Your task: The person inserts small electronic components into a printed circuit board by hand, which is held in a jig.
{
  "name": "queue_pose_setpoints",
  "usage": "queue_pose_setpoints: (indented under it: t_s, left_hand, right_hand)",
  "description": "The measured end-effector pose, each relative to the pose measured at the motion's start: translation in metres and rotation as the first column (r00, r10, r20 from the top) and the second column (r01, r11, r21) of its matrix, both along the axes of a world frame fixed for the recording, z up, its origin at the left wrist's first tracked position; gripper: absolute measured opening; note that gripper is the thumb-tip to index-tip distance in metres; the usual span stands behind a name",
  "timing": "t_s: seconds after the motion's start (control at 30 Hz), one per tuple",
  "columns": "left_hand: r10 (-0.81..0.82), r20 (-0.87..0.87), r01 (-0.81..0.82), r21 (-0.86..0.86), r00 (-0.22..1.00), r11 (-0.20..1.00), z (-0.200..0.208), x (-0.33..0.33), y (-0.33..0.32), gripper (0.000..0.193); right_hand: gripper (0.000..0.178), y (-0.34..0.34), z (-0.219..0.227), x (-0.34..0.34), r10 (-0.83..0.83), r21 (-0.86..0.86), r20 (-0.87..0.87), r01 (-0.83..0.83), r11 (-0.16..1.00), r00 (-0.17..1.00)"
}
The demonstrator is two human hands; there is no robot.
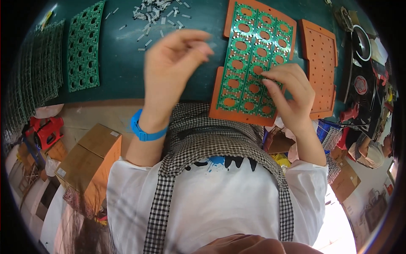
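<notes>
Green circuit-board panel point(248, 61), pierced by rows of oval openings, lies on an orange tray point(241, 117) in the right half of a dark green work surface point(122, 72), the tray's near end appearing to reach past the surface's near edge. A worker in a white T-shirt point(228, 199) and a checked apron point(211, 146) bends over it with both hands raised. The right hand point(294, 91) is at the panel's right side, thumb and forefinger brought close together over the board; whether a small part sits between them cannot be told. The left hand point(175, 55) — blurred, a blue wristband point(148, 129) below it — is half curled above the surface, thumb near the fingers, between the tray and a heap of small pale strips point(149, 12) by the far edge; its grasp, too, cannot be made out. Loose strips spread from the heap toward the middle. A second green panel point(86, 42) lies toward the left edge, beside a close-set row of boards point(38, 63). Toward the right edge is an orange plate point(322, 63) dotted with holes. A cardboard box point(91, 148) stands lower, beyond the near edge — to the worker's left.
</notes>
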State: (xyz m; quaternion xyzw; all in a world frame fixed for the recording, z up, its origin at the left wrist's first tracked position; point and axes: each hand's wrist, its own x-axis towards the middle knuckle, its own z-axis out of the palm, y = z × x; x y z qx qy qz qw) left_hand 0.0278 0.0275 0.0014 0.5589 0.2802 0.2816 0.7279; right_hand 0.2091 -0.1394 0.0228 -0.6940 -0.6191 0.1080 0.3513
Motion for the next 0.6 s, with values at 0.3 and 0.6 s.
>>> queue_pose_setpoints:
  t_s: [0.3,0.6]
  left_hand:
    - [-0.164,0.147,0.213,-0.440,0.975,0.872,0.010,0.017,-0.029,0.018]
    - [-0.187,-0.047,0.168,-0.267,0.981,0.949,0.013,0.016,-0.031,0.017]
  right_hand:
    - [0.029,0.031,-0.003,-0.018,0.046,0.304,0.168,-0.096,0.948,0.985]
    - [0.016,0.028,0.004,-0.011,0.060,0.197,0.056,-0.070,0.978,0.997]
